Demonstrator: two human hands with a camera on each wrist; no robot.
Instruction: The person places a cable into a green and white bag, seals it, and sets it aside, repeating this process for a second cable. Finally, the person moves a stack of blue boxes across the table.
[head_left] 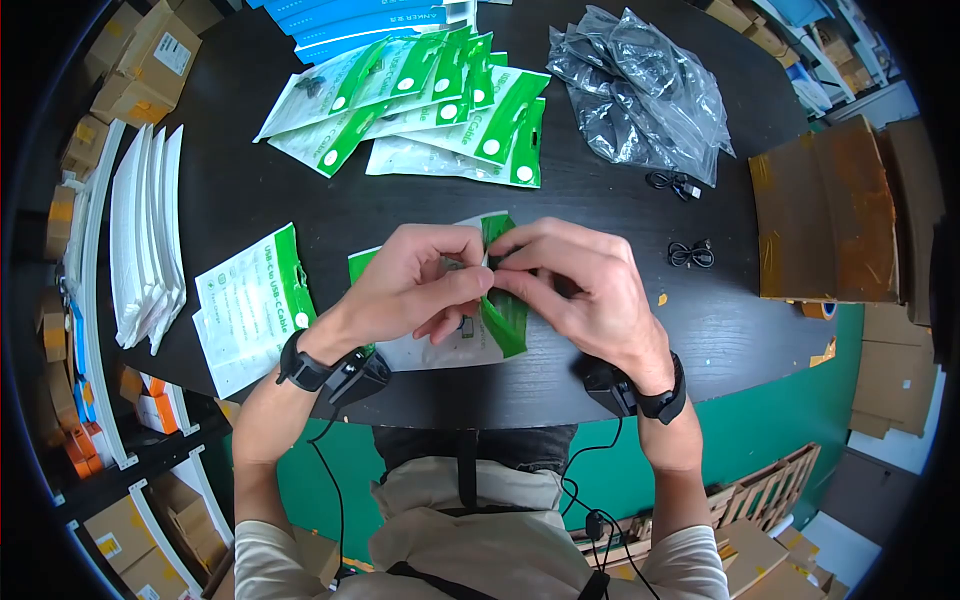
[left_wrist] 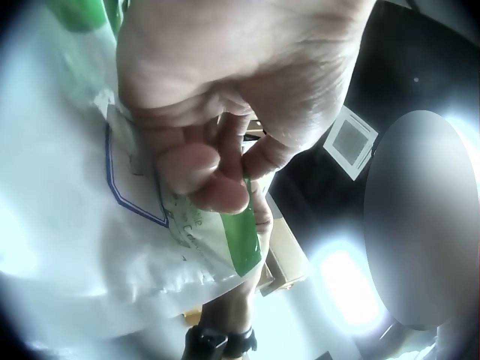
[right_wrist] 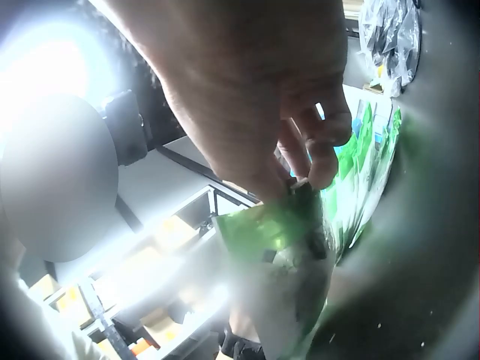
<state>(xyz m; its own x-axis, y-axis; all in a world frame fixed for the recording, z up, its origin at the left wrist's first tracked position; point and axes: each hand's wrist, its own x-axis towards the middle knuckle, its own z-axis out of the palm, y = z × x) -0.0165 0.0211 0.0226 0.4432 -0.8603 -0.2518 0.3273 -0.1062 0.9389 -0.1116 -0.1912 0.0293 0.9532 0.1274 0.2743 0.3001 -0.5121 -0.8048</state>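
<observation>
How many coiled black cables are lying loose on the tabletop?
2 in view: the first cable beside the plastic bags, the second cable left of the cardboard box. Others may be hidden.

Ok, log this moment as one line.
left hand: pinching plastic bag | right hand: pinching its green end | two coiled cables: on table | grey bags: beyond them
</observation>
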